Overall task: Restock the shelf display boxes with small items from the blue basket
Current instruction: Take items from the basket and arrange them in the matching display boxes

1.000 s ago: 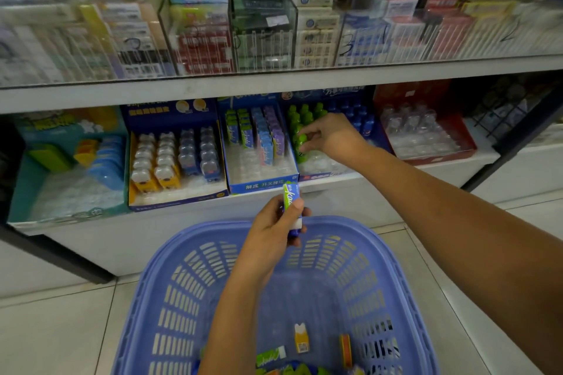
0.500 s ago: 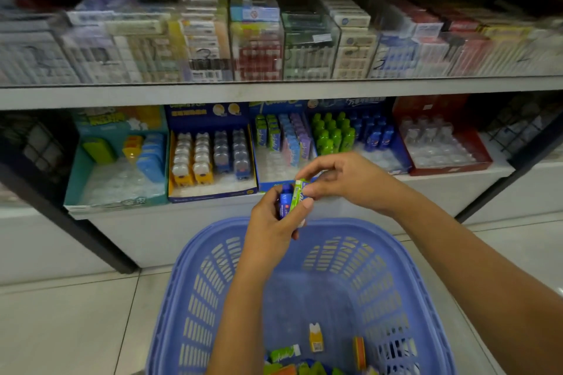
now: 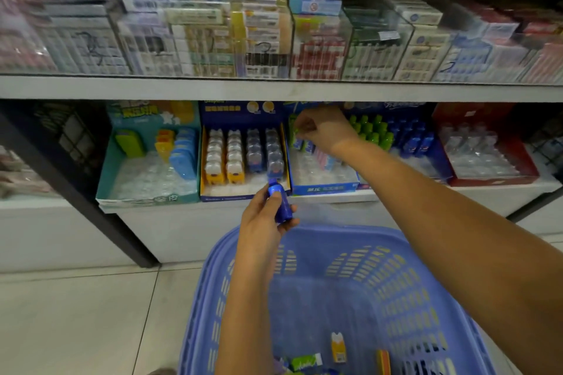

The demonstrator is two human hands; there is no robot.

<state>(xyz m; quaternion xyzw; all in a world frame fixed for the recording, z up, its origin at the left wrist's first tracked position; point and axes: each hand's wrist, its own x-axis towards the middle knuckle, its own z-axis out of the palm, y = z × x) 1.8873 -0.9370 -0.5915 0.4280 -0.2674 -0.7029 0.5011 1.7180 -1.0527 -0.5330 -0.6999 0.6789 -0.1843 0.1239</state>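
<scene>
Restocking mid-placement: green pack going into the middle blue box, blue pack waiting.

Your right hand (image 3: pixel 323 131) pinches a small green pack (image 3: pixel 295 131) at the back left of the blue box (image 3: pixel 323 189), its long axis roughly upright, just above the packs already standing there. Your left hand (image 3: pixel 265 219) grips a blue pack (image 3: pixel 281 202) over the far rim of the basket (image 3: pixel 396 253), held upright and just in front of the shelf (image 3: pixel 274 90) edge. That blue pack sits nearer the yellow-and-blue box (image 3: pixel 225 192) than the far blue row (image 3: pixel 411 137), which lies to the right, beyond your right forearm. So the right hand looks better placed to take it across. More packs lie in the basket bottom; much of each box's clear tray shows bare, so you seem partway through.
</scene>
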